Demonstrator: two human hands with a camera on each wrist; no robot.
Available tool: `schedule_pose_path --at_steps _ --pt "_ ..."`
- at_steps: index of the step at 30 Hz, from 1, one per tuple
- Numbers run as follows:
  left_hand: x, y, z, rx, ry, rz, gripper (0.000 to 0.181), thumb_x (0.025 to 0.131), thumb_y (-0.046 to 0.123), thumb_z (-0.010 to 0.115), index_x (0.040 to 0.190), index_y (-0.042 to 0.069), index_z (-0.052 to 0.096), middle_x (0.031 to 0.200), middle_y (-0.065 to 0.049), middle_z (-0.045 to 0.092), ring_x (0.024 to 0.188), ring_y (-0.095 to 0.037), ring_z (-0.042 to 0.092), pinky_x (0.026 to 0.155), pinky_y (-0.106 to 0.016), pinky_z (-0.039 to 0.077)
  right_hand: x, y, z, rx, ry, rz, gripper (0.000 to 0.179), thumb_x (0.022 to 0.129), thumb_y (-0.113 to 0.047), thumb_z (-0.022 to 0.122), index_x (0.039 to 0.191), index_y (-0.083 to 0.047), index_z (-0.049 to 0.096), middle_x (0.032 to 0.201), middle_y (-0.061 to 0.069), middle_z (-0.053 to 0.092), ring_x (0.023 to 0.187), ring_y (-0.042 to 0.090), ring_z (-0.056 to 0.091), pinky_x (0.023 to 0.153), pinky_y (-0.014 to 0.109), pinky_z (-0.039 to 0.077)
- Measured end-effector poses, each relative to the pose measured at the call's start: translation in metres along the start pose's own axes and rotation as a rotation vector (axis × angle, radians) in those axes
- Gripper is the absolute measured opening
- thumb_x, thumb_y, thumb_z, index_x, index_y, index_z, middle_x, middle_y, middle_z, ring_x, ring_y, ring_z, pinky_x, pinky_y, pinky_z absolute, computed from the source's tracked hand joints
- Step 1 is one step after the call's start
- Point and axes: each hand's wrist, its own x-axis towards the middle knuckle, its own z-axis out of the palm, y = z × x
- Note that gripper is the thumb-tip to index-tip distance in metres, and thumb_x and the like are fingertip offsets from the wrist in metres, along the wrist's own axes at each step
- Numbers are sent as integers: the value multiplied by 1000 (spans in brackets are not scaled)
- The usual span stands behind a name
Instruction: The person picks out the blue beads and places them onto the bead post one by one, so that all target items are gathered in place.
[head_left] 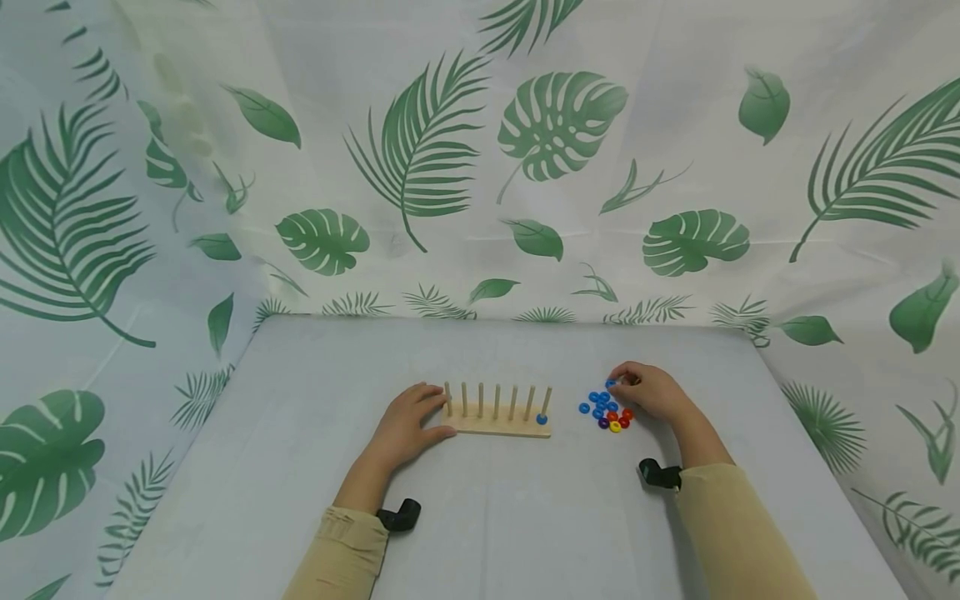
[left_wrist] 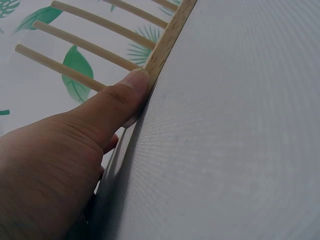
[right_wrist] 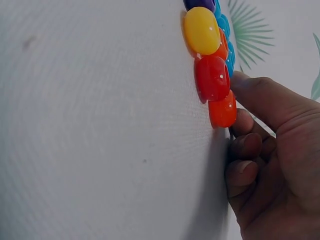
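Note:
A wooden peg board (head_left: pixel 498 427) with a row of upright pegs lies on the table, a blue ring (head_left: pixel 542 419) low on its rightmost peg. My left hand (head_left: pixel 405 423) holds the board's left end, thumb along the front edge and fingers at the back. In the left wrist view the thumb presses the board's side (left_wrist: pixel 162 50). To the right, my right hand (head_left: pixel 654 392) pinches a blue ring (head_left: pixel 611 384) at the far side of a ring cluster. Its other fingers curl beside an orange-red ring (right_wrist: pixel 223 111) in the right wrist view, where the pinched ring is hidden.
The cluster holds several blue rings (head_left: pixel 597 412), a few red ones (head_left: pixel 626 422), a yellow ring (head_left: pixel 615 427) and a purple ring (head_left: pixel 603 423). A white cloth covers the table (head_left: pixel 495 517). Leaf-printed sheets (head_left: pixel 450 250) hang behind and at the sides.

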Motion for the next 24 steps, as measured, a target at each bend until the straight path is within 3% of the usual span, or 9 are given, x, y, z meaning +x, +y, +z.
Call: schedule_pose_path --at_steps 14,24 --pt "0 0 0 -7 -2 0 64 85 48 73 137 12 60 144 -7 54 143 -34 38 120 -51 33 -5 -2 -2 -8 41 -22 35 96 -36 65 121 -12 63 108 10 63 99 26 55 85 37 53" --pt "0 -1 1 -9 -5 -7 64 85 49 73 137 13 60 144 -6 53 144 -33 38 120 -51 32 -24 -29 -10 62 84 -94 33 98 -33 63 125 -15 61 107 11 68 87 21 63 78 31 58"
